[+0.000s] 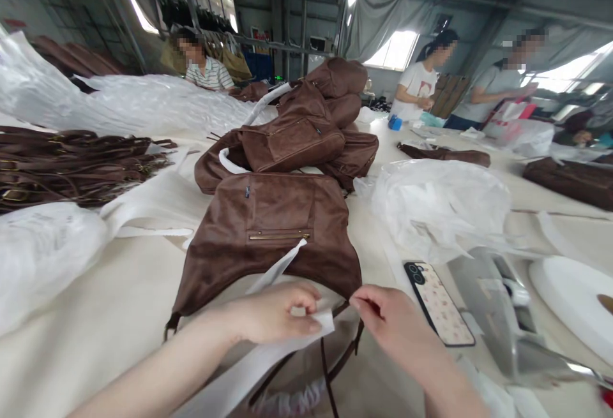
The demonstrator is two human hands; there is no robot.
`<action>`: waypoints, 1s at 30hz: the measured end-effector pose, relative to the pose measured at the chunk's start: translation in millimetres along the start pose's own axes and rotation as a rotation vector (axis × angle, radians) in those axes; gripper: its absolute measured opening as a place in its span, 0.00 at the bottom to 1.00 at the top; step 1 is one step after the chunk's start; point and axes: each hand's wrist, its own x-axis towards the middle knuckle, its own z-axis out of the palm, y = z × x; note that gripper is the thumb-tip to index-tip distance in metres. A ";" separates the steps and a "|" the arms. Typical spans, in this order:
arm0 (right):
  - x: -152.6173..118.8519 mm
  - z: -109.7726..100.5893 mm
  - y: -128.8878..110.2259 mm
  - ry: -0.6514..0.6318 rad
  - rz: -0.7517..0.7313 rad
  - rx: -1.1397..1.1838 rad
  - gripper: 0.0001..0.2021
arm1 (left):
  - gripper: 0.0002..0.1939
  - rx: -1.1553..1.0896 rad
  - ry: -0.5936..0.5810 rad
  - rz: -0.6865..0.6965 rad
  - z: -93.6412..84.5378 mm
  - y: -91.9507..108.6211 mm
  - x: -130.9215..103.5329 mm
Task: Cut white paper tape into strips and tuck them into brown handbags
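A dark brown leather handbag point(287, 207) lies flat on the table in front of me, its brass zip pocket facing up. My left hand point(272, 313) pinches a long white wrapping strip point(244, 367) near its end, just below the bag's curved opening. With closed fingertips, my right hand point(390, 316) grips the brown strap point(353, 346) at the bag's lower right corner. This strap curves down between my hands. What exactly lies inside the right fingertips is partly hidden.
More brown bags point(306, 137) are piled behind. Brown straps point(71, 166) lie heaped at left, near plastic wrap point(43, 258). At right are clear bags point(440, 201), a phone point(443, 306), a metal tape dispenser point(498, 316) and a white roll point(575, 303). Several people stand beyond.
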 end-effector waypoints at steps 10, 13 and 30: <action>-7.8 32.4 22.5 -0.201 0.150 0.217 0.16 | 0.19 -0.386 0.010 -0.360 57.3 -28.8 36.2; -6.7 36.3 17.7 -0.389 0.200 0.575 0.21 | 0.23 -0.521 0.070 -0.363 44.2 -26.0 24.6; -4.8 35.7 4.3 -0.275 0.203 1.634 0.13 | 0.17 -0.100 0.253 -0.237 32.6 -1.1 -119.0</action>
